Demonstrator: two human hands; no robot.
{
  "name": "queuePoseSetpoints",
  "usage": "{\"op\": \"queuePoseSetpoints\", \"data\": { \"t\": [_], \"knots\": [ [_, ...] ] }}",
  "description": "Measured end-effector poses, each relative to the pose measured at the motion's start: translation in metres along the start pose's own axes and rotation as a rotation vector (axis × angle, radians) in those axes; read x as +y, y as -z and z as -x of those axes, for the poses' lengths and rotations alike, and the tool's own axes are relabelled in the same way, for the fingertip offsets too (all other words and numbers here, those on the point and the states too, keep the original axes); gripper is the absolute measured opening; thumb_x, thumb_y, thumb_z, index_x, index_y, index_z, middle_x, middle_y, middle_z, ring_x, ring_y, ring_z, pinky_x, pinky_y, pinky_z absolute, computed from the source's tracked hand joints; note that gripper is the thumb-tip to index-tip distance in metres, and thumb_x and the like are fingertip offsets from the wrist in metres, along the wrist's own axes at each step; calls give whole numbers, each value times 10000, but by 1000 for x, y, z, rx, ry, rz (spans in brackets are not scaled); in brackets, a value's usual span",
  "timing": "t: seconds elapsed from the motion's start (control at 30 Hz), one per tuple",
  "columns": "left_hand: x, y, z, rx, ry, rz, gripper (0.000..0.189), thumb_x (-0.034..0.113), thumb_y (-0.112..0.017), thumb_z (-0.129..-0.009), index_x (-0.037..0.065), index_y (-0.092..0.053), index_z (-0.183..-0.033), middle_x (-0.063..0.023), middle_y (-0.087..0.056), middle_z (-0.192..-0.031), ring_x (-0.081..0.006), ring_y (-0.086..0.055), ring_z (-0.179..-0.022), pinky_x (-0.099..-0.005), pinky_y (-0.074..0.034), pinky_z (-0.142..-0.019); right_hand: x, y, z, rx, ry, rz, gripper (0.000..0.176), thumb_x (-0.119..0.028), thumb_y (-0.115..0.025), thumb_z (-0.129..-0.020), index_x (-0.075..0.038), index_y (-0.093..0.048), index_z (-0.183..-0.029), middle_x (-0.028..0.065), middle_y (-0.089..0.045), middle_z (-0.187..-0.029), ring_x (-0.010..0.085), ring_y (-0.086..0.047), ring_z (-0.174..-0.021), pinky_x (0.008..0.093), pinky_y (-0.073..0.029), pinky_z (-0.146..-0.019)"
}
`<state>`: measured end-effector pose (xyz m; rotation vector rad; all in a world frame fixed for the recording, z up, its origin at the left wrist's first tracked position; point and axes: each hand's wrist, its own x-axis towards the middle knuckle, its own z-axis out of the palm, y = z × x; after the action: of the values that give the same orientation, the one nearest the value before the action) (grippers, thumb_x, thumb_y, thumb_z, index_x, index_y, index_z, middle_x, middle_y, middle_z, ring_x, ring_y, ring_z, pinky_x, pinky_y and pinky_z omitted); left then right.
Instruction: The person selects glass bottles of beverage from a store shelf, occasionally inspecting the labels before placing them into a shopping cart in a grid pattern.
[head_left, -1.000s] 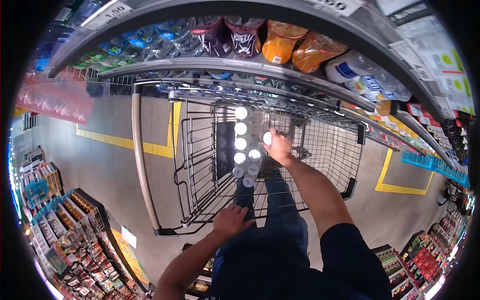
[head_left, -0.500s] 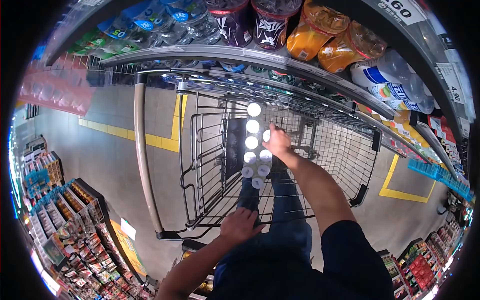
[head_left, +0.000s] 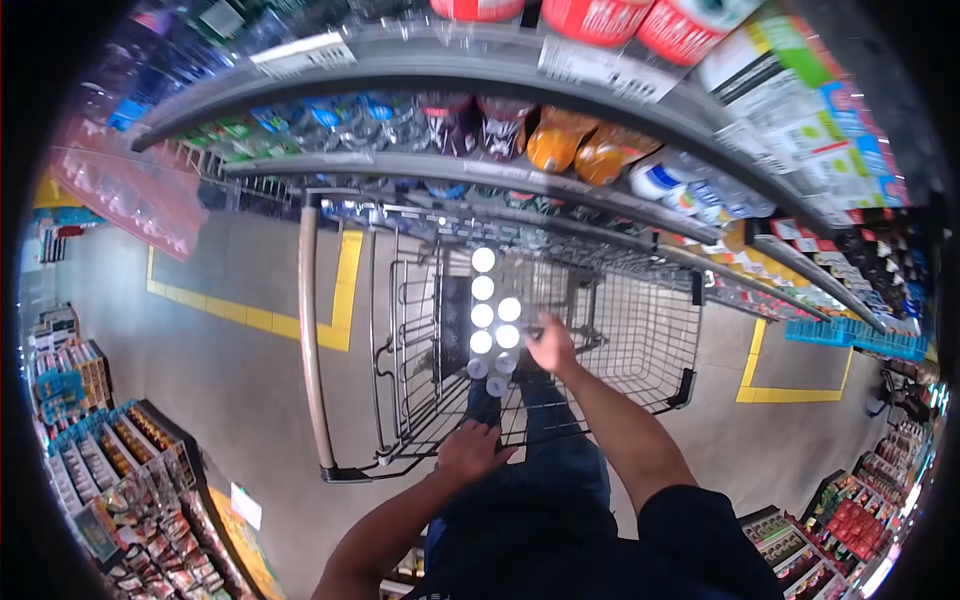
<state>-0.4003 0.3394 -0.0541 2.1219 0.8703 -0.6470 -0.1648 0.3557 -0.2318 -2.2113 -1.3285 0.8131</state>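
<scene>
A wire shopping cart (head_left: 640, 345) stands before me, its long handle bar (head_left: 311, 330) on the left. Inside it, several containers with round white tops (head_left: 482, 316) stand in two columns, the upper ones glaring in the light. My right hand (head_left: 555, 347) reaches into the basket just right of the shorter column. Its fingers are apart and nothing shows in them. On the cart's near rim lies my left hand (head_left: 468, 452), fingers curled over the wire. Its fingertips are partly hidden.
Shelves with drink bottles (head_left: 560, 148) and red-labelled tubs (head_left: 590, 20) overhang the cart's far side. A display of packets (head_left: 140, 480) stands at lower left. Yellow lines (head_left: 342, 290) mark the floor. Blue crates (head_left: 855, 338) sit at the right.
My right hand has come away from the white-topped container and opened. That container now stands in the right column. My view has tilted up, showing a higher shelf. My left hand stays on the rim.
</scene>
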Motion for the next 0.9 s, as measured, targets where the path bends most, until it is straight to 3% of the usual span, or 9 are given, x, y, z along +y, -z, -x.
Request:
{"op": "queuePoseSetpoints", "data": {
  "t": [0.03,0.1,0.3,0.37,0.53,0.6,0.73,0.77,0.9],
  "knots": [
    [-1,-1,0,-19,2,13,551,577,-527,-911,98,-627,-1166,-107,-665,-1064,-281,-590,-1091,-413,-516,-882,11,9,13,84,142,108,516,-292,-722,-784,-61,-573,-1221,201,-631,-1169,373,-609,-1080,434,-509,-918],
    [-1,2,5,33,-12,29,552,583,-516,-915,107,-627,-1171,-111,-664,-1071,-284,-586,-1106,-422,-510,-894,-26,80,27,-271,-278,78,461,-304,-698,-811,-36,-610,-1176,208,-660,-1108,354,-630,-1061,434,-524,-879],
    [-9,-6,8,-27,-32,145,540,594,-499,-919,157,-627,-1209,-133,-663,-1133,-321,-606,-1108,-456,-501,-904,0,141,79,-101,-179,-41,345,-308,-708,-807,-28,-676,-1006,184,-703,-925,355,-691,-807,423,-552,-767],
    [-17,-12,-5,-95,-72,189,557,586,-484,-929,137,-616,-1230,-143,-605,-1219,-341,-547,-1186,-501,-477,-945,-21,165,88,-204,-375,-98,348,-296,-717,-801,-37,-672,-1029,180,-701,-935,343,-693,-756,408,-555,-734],
    [-26,-27,-17,-104,-27,206,575,652,-446,-923,211,-662,-1223,-132,-651,-1220,-335,-591,-1172,-435,-460,-1001,-49,237,68,-30,-10,-111,297,-297,-735,-813,-37,-681,-946,134,-707,-955,290,-690,-855,371,-541,-760],
    [-17,-13,-20,-162,1,186,584,667,-480,-896,193,-714,-1145,-158,-698,-1089,-334,-647,-1071,-448,-485,-957,-96,311,54,16,123,-209,288,-268,-738,-827,-36,-668,-983,125,-695,-982,267,-688,-861,357,-543,-740],
    [-3,-15,-55,-269,54,-137,725,740,-396,-878,183,-613,-1289,-160,-609,-1293,-348,-567,-1220,-479,-451,-1019,-200,482,69,337,637,-162,332,-153,-757,-811,-49,-626,-1098,124,-669,-978,200,-642,-756,315,-536,-689],
    [37,24,-39,-181,60,-136,716,711,-440,-877,153,-606,-1293,-168,-613,-1279,-352,-578,-1201,-486,-461,-1009,-214,517,69,438,810,-72,330,-165,-750,-805,-22,-638,-1080,140,-670,-1018,299,-663,-886,380,-542,-786],
    [110,107,-52,403,-65,44,561,539,-595,-881,127,-600,-1262,-197,-631,-1180,-363,-618,-1090,-462,-518,-905,-277,637,40,757,1136,85,219,-98,-719,-791,7,-648,-970,152,-674,-925,280,-670,-792,360,-538,-693]
  ]
}}
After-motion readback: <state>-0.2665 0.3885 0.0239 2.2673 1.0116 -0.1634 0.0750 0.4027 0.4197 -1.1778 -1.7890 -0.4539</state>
